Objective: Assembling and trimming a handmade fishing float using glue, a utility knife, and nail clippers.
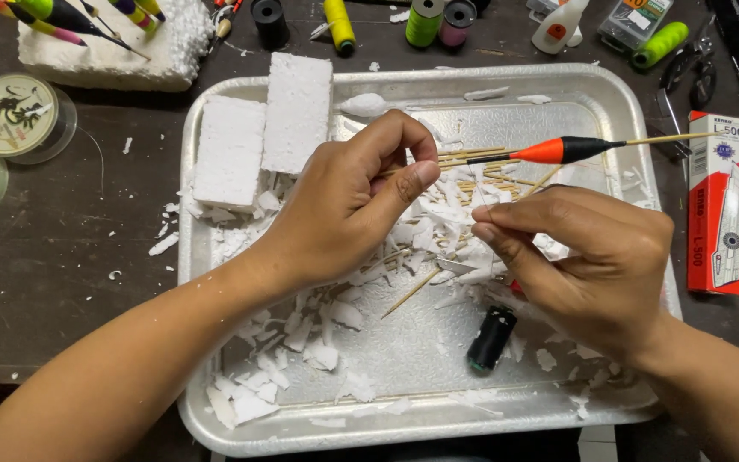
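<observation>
Above the dented silver metal tray (643,128), centre: left hand (344,210), thumb and forefinger pressed together, pinching the thin stem end of a slim fishing float w/ orange-red and black body (562,151). Float lies approx. level over the tray's far half, its pale stick tip reaching past the tray's right rim. Right hand (596,257), over the tray's right half, fingertips (487,224) closed tight as if on sth. very fine; what they hold cannot be told. The two hands near each other, not touching. In the tray: two white foam blocks (263,137) at far left, white foam shavings (318,334) across the floor, thin bamboo sticks (412,291) under the hands, a black thread spool (491,339) lying near the right wrist. Right of the tray: red-and-white cutter box (717,201).
</observation>
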